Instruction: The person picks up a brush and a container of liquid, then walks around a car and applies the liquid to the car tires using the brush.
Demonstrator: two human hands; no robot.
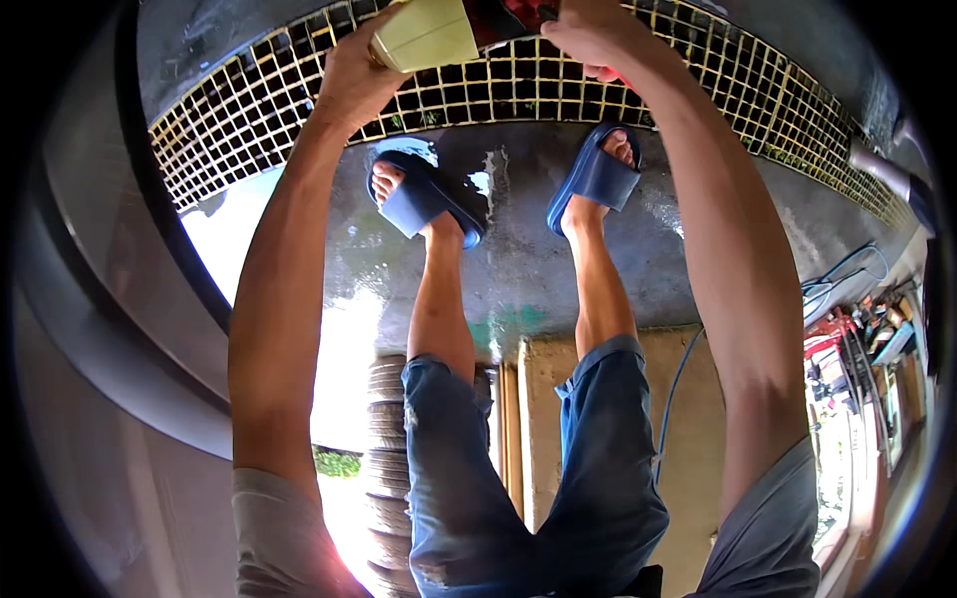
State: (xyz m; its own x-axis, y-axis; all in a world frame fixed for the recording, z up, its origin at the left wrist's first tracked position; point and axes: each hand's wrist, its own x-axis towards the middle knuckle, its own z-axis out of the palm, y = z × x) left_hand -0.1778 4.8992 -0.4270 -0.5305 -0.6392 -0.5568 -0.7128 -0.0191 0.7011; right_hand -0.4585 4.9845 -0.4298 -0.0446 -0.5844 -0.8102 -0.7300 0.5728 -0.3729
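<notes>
Well, the two hands are up at the far end, over a wire grate [511, 104] with yellowish bars that curves across a wet, dark floor [518, 284]. The left hand [357, 82] has its fingers wrapped round the side of a pale yellow container [431, 38], blocky and flat-faced, which sits above the grate a little left of the middle, its far end out of sight. The right hand [598, 35], on the other side, has its fingers curled in on a red-and-black object [505, 17], only part of which shows, just beside the container; I can't tell whether the two touch. The container's near face looks plain yellow with a thin line across it, and the dark piece is too cropped for any lettering to be made out. Below the hands, a pair of navy slides [414, 207] is planted on the floor near the grate, under rolled blue jeans [618, 439]. Along the left runs a large grey curved panel [130, 349]. Nearer, beside the left leg, stands a stack of tyres [387, 439], and to the right a thin blue cord [676, 384] trails past a beige surface [688, 448]. Far to the right is a jumble of goods [882, 334], whose labels, if any, are too small and blurred to read.
</notes>
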